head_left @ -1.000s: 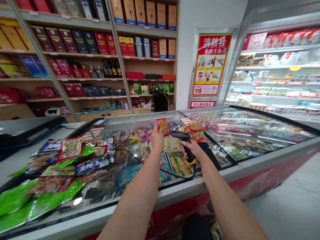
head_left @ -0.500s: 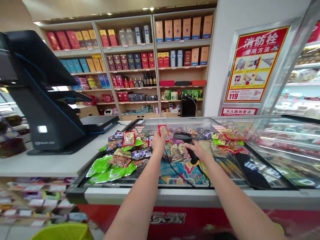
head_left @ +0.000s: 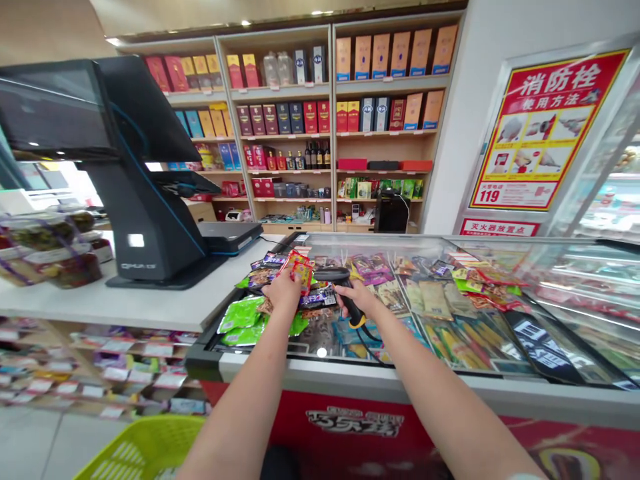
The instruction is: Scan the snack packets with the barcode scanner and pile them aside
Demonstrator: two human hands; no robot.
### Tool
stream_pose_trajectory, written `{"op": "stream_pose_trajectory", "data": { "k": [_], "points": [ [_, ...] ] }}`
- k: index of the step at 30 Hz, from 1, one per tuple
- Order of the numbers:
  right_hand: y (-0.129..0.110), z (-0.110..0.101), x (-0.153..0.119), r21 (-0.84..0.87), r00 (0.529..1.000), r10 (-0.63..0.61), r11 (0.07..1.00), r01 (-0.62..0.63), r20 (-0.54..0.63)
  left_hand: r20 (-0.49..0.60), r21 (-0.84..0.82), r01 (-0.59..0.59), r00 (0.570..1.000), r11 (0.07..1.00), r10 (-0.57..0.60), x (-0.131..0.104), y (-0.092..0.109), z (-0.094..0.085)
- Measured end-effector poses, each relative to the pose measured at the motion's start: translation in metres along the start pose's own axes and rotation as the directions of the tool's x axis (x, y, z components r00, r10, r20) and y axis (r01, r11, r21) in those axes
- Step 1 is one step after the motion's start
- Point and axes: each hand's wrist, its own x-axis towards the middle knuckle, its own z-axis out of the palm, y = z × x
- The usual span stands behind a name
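My left hand (head_left: 284,291) is closed on a red snack packet (head_left: 303,272), just over the left pile of packets. Wrapped round the handle of a black barcode scanner (head_left: 353,308) is my right hand (head_left: 361,297); the scanner's head points left toward the red packet. Below and beside my left hand lie bright green packets (head_left: 241,313) and dark snack packets (head_left: 320,297), on the glass top of a chest freezer (head_left: 320,347). The scanner's cable hangs down onto the glass.
A second packet pile (head_left: 487,283) lies on the glass at right. On the left, a counter (head_left: 165,307) carries a black checkout terminal (head_left: 150,220) and jars (head_left: 63,263). A yellow-green basket (head_left: 145,447) stands below. Shelves (head_left: 285,93) with boxes line the back.
My view has turned left. My left hand has carried the red packet left, over the pile. My right hand has brought the scanner left with it, both still held.
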Motion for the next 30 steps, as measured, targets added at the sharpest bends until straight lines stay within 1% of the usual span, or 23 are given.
{"op": "stream_pose_trajectory", "data": {
  "k": [4,8,10,13,16,19,22,26,28,30],
  "points": [
    [0.006,0.01,0.008,-0.026,1.0,0.014,1.0,-0.013,0.019,-0.147,-0.043,-0.046,0.988,0.998,0.039,-0.002,-0.008,0.004],
    [0.006,0.007,0.008,-0.029,1.0,0.012,1.0,-0.012,0.01,-0.227,-0.094,-0.111,0.97,0.989,0.087,-0.002,-0.001,0.004],
    [0.003,0.002,0.006,-0.019,1.0,-0.005,1.0,0.004,-0.017,-0.271,-0.155,-0.146,0.957,0.977,0.1,-0.001,0.009,0.006],
    [-0.003,-0.011,-0.001,-0.006,0.997,-0.034,0.999,0.034,-0.064,-0.334,-0.28,-0.231,0.933,0.932,0.131,-0.003,0.029,0.012],
    [-0.007,-0.029,-0.015,0.013,0.991,-0.06,0.998,0.062,-0.118,-0.354,-0.316,-0.286,0.92,0.905,0.168,-0.01,0.054,0.019],
    [-0.011,-0.051,-0.032,0.017,0.979,-0.077,0.996,0.082,-0.187,-0.329,-0.283,-0.283,0.926,0.916,0.184,-0.021,0.08,0.027],
    [-0.015,-0.076,-0.048,0.008,0.957,-0.104,0.994,0.11,-0.271,-0.265,-0.281,-0.292,0.939,0.914,0.218,-0.034,0.107,0.037],
    [-0.022,-0.11,-0.07,0.014,0.915,-0.118,0.991,0.134,-0.385,-0.122,-0.288,-0.335,0.942,0.897,0.313,-0.054,0.148,0.057],
    [-0.025,-0.128,-0.082,0.027,0.896,-0.115,0.99,0.14,-0.429,-0.045,-0.284,-0.358,0.932,0.89,0.36,-0.065,0.172,0.07],
    [-0.027,-0.146,-0.093,0.031,0.873,-0.114,0.989,0.146,-0.474,0.009,-0.282,-0.38,0.917,0.881,0.398,-0.076,0.198,0.083]
  ]
}}
